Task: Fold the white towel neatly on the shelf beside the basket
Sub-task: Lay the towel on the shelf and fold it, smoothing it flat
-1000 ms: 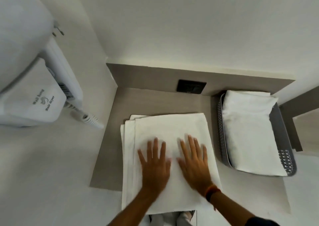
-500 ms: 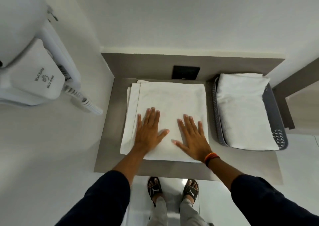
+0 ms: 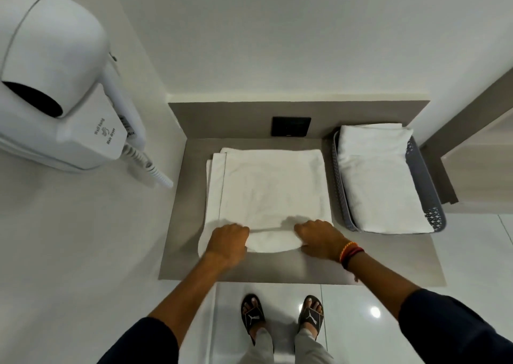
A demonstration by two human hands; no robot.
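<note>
The white towel (image 3: 270, 188) lies folded in layers on the grey shelf (image 3: 388, 258), left of the grey perforated basket (image 3: 424, 180). My left hand (image 3: 229, 238) grips the towel's near left edge, fingers curled around the cloth. My right hand (image 3: 319, 237), with bands on the wrist, grips the near right edge the same way. Between both hands the near edge is lifted and bulges into a rounded fold. The towel's layers show offset along its left side.
A second folded white towel (image 3: 377, 180) fills the basket. A black wall socket (image 3: 291, 126) sits behind the shelf. A wall-mounted white hair dryer (image 3: 55, 91) with a coiled cord hangs at the left. My sandalled feet (image 3: 280, 316) stand on glossy floor tiles below the shelf's front edge.
Both hands slid from flat on the towel's middle back to its near edge and closed on it. The near edge has lifted into a fold.
</note>
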